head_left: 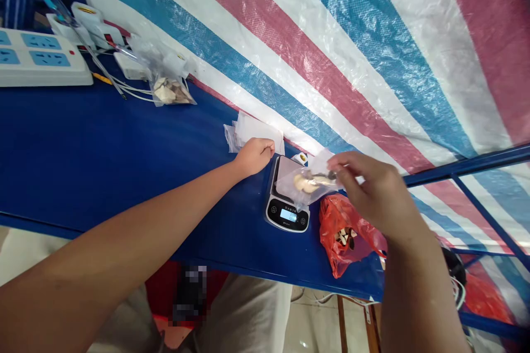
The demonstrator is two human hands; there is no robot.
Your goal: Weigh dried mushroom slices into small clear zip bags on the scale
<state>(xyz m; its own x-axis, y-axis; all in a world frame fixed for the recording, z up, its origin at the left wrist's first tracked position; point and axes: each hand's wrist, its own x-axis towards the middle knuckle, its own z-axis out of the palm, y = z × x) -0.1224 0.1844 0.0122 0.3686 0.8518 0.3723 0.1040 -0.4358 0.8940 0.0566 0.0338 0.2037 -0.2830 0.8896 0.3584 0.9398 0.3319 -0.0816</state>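
Observation:
My right hand [368, 185] pinches the top of a clear plastic bag [308, 183] with pale and dark pieces in it. The bag hangs tilted over a small kitchen scale [274, 207] and covers part of its platform; whether it touches the platform I cannot tell. The scale's display is lit, but its digits are too small to read. Left of the scale, my left hand [254, 155] has its fingers curled, and what they hold, if anything, is hidden. It lies against a stack of flat clear plastic bags [260, 131].
A red plastic bag [331, 212] with cut pale and dark pieces stands open right of the scale. At the back left are another filled clear bag [169, 91], a power strip [45, 58], cables and white rolls. Striped sheeting [290, 38] rises behind the blue table [103, 160].

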